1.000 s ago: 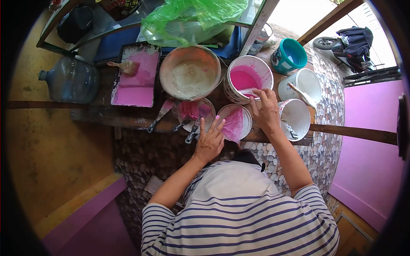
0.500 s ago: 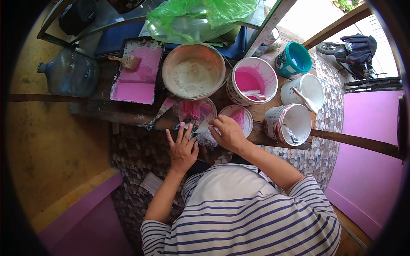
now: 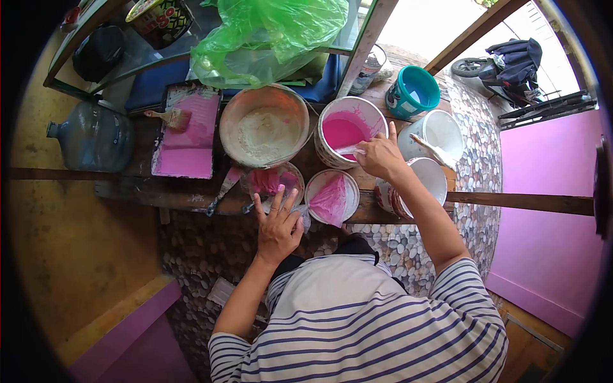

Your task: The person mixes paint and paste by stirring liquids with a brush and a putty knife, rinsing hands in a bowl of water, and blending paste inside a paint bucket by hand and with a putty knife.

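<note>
My right hand (image 3: 381, 157) is at the near rim of a white bucket (image 3: 329, 142) holding bright pink paint (image 3: 345, 129). Its fingers are closed on a pale, pink-smeared utensil (image 3: 348, 150), perhaps a spoon, lying over the rim; its far end is hard to make out. My left hand (image 3: 280, 231) has its fingers spread over the near edge of a clear plastic bag (image 3: 268, 180) with pink inside, on a round lid. Between the hands, a pink-stained plastic sheet (image 3: 332, 199) lies on another white lid (image 3: 313, 186). A putty knife (image 3: 225, 190) rests left of the bag.
Behind stand a basin of pale powder (image 3: 263, 135) and a paint tray (image 3: 185, 163) with a brush (image 3: 171, 118). White buckets (image 3: 440, 135) and a teal bucket (image 3: 399, 96) are at right. A water jug (image 3: 96, 137) and green plastic bag (image 3: 271, 38) are farther back.
My right hand has left the clear bag, moved right and away from me, and taken hold of the utensil in the paint bucket. My left hand stays by the bag. The view has shifted.
</note>
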Demonstrator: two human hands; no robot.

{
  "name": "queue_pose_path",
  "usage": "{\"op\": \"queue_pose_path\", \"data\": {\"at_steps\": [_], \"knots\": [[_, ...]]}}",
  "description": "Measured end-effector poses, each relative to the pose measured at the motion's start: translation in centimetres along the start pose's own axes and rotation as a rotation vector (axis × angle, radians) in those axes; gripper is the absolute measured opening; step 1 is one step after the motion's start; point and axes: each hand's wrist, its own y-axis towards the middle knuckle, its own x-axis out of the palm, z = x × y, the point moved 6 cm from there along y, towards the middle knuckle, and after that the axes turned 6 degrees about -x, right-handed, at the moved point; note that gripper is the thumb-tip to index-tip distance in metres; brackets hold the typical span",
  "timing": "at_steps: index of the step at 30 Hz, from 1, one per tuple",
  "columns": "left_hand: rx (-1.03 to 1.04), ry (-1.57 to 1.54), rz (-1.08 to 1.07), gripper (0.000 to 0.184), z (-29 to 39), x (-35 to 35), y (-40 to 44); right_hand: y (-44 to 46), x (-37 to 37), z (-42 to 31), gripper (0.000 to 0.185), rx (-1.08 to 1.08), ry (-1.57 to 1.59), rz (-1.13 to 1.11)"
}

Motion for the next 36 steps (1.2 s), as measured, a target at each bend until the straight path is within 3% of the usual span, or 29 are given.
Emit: {"op": "queue_pose_path", "data": {"at_steps": [3,8,13,20,22,26,29,32,36], "knots": [[0.024,0.004,-0.012,0.012,1.2,0.0,1.5,0.6,0.3,0.6,0.041,0.055,0.044,-0.104],[0.060,-0.001,-0.009,0.009,2.6,0.5,3.4,2.0,0.5,1.0,0.031,0.013,-0.012,-0.078],[0.065,-0.009,-0.031,0.010,3.9,1.0,4.7,2.9,-1.2,2.4,0.021,-0.015,-0.034,0.364],[0.065,-0.024,-0.039,0.010,5.0,2.1,5.3,4.0,-0.4,3.1,0.020,-0.034,0.105,0.448],[0.061,-0.030,-0.032,0.010,5.1,2.3,5.4,4.4,-0.1,3.4,0.028,-0.006,0.141,0.480],[0.033,-0.046,-0.034,0.011,4.9,2.4,5.1,5.2,0.5,3.1,0.033,-0.018,0.127,0.382],[0.019,-0.050,-0.023,0.012,4.8,2.3,4.8,6.1,1.4,3.5,0.026,0.080,0.261,0.222],[0.005,-0.055,-0.009,0.012,4.5,2.2,4.3,7.2,2.2,2.9,0.029,0.043,0.236,0.162],[-0.013,-0.046,-0.008,0.010,4.0,2.3,3.7,7.1,2.0,0.8,0.033,-0.180,0.263,0.209]]}}
